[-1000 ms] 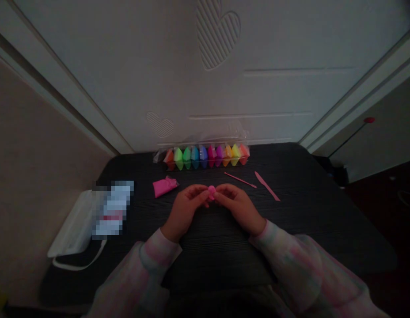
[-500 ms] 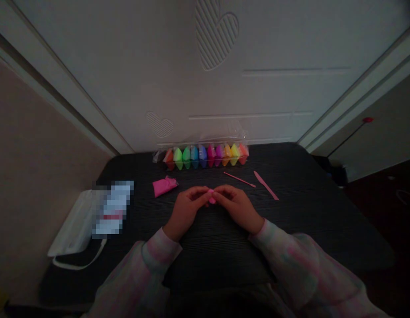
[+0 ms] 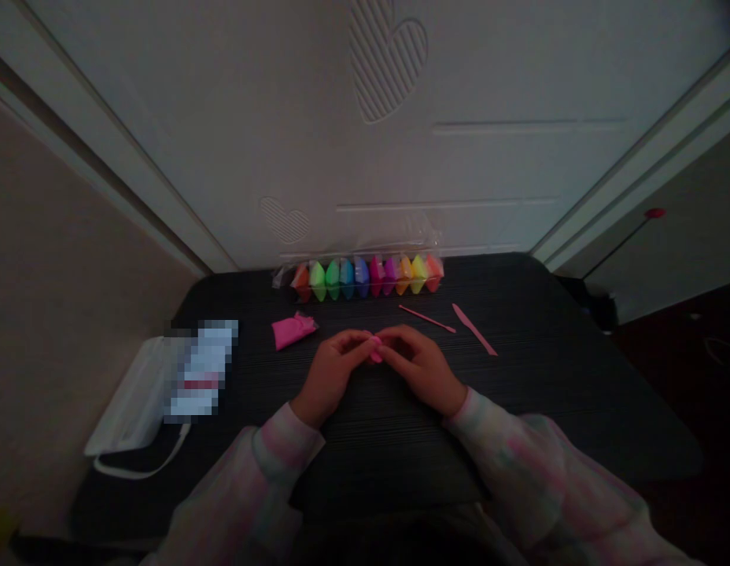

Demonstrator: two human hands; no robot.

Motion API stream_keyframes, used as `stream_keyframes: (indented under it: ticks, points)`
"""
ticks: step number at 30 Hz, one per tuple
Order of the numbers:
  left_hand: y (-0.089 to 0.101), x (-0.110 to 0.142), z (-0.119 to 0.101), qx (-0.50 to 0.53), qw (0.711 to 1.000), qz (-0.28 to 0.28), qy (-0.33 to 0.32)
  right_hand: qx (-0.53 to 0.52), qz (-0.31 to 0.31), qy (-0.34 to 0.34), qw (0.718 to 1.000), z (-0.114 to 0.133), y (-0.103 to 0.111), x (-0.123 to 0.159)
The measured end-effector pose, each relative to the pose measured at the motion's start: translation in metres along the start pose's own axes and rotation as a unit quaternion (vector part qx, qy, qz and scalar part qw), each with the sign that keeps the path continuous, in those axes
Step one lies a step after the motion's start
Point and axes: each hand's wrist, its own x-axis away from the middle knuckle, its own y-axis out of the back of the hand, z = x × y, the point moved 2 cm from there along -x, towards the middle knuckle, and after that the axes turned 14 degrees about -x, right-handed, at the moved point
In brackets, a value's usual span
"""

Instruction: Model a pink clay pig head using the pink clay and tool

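Observation:
A small lump of pink modelling clay (image 3: 375,350) is pinched between the fingertips of both hands, above the dark table. My left hand (image 3: 333,369) grips it from the left with thumb and fingers closed. From the other side my right hand (image 3: 424,368) pinches the same lump, its thumb pressed against it. The fingers partly cover the clay. To the left of my left hand lies a pink clay packet (image 3: 293,330). Beyond my right hand rest a thin pink modelling stick (image 3: 427,318) and a pink plastic knife (image 3: 474,329).
A row of clay packs (image 3: 362,279) in many colours, in clear wrapping, lies along the back of the black table (image 3: 554,362). On the left are a white box-like item (image 3: 129,397), a blurred-out object (image 3: 203,373) and a white cable (image 3: 146,475). A white panel (image 3: 488,71) rises behind.
The fingers have shifted slightly around the pink clay, which looks a little flatter from this side. Everything else stays in place.

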Motion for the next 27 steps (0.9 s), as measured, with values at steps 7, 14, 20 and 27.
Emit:
stream_keyframes:
  ticks: [7,14,20,27]
  points:
    - [-0.002,0.0,-0.001,-0.013,1.0,0.026,0.008,-0.102,-0.04,-0.043,0.993,-0.004,0.002,-0.001]
    - [-0.001,0.003,-0.009,-0.147,0.989,0.028,-0.009,-0.114,-0.031,-0.055,0.992,-0.002,0.003,-0.003]
    - [-0.002,0.004,-0.006,-0.167,0.985,0.038,-0.029,-0.045,-0.012,-0.019,0.999,0.001,0.006,-0.004]
    - [-0.003,0.006,-0.01,-0.188,0.982,0.03,-0.02,-0.004,-0.015,-0.008,1.0,0.001,0.005,-0.003]
